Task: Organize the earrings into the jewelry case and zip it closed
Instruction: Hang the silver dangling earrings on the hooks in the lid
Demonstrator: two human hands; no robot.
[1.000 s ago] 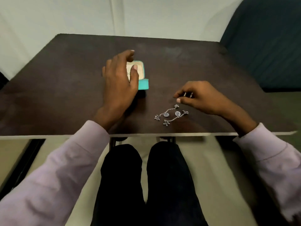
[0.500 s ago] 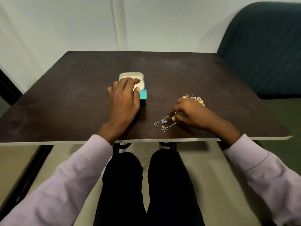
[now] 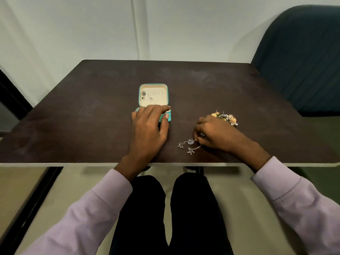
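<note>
On the dark table (image 3: 92,126) the turquoise jewelry case (image 3: 153,94) lies open. In its far half I see one silver earring (image 3: 143,94) already placed, maybe with small pieces beside it. My left hand (image 3: 149,129) rests with relaxed fingers on the near half of the case and holds it steady. My right hand (image 3: 215,135) pinches the silver star earrings (image 3: 189,145) near the table edge. Just beyond it waits a heap of gold earrings (image 3: 225,117). I judge most of the work is left, and the zip is not yet closed.

Teal jewelry case (image 3: 166,117), cream-lined; dark brown table (image 3: 73,116).
</note>
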